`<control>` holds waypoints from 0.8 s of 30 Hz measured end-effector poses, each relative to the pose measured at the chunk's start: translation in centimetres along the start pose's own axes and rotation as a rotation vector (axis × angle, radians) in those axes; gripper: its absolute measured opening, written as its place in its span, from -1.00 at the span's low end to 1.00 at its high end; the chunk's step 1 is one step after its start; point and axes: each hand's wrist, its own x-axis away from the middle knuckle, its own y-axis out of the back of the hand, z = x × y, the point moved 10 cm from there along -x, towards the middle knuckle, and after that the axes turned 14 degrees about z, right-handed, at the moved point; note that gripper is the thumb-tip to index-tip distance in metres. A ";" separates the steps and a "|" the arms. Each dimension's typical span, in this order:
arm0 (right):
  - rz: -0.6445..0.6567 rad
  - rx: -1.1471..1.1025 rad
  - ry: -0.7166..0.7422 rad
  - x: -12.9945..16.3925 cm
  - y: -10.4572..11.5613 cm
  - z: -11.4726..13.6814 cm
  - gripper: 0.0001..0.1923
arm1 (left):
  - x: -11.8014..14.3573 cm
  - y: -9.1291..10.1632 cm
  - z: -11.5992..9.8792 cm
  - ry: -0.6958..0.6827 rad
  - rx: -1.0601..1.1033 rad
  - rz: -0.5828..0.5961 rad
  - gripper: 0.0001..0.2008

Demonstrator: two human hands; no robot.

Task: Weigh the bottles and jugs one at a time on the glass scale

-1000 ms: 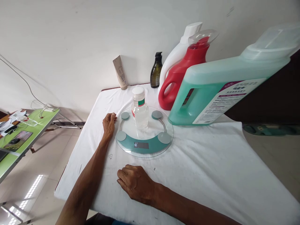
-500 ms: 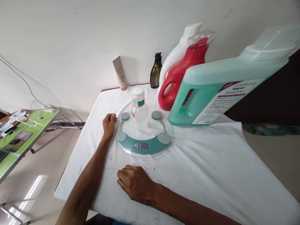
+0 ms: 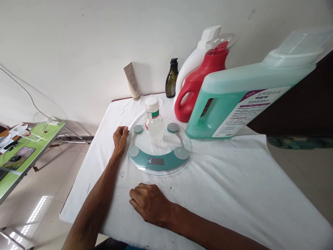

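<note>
A round glass bathroom scale (image 3: 160,163) with a teal band lies on the white cloth. Upright on its glass stands a clear bottle (image 3: 156,128) with a white cap and a green and red label, full of pale liquid. The small dark display (image 3: 156,161) shows lit marks only at its left end. Close by the scale's left edge rests my left hand (image 3: 120,139), its fingers curled in and no object visible in them. My right hand (image 3: 151,205) lies in a loose fist on the cloth in front of the scale, apart from it.
Behind the scale stand a tan tube (image 3: 132,82), a dark pump bottle (image 3: 171,81), a white jug (image 3: 189,62) and a red jug (image 3: 191,99). A large green jug (image 3: 223,104) leans at the right. A green table (image 3: 44,133) stands off left.
Fewer marks are lit on the scale's display; the digits to the right have gone dark. Both hands and the bottle stay where they were, with a slight shift of the whole view.
</note>
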 end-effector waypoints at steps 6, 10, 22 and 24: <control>0.011 -0.006 -0.001 0.0 0.0 0.0 -0.81 | 0.0 0.0 -0.1 0.002 -0.009 0.000 -0.71; 0.013 0.002 -0.011 -0.1 0.0 0.0 -0.81 | 0.1 0.0 -0.1 0.004 -0.003 -0.004 -0.72; 0.025 0.002 -0.017 -0.1 0.3 0.0 -0.82 | 0.2 0.0 -0.2 0.011 -0.011 -0.005 -0.68; 0.040 0.010 -0.022 -0.2 0.2 0.0 -0.83 | 0.6 0.4 -1.5 -0.019 -0.026 -0.026 -0.64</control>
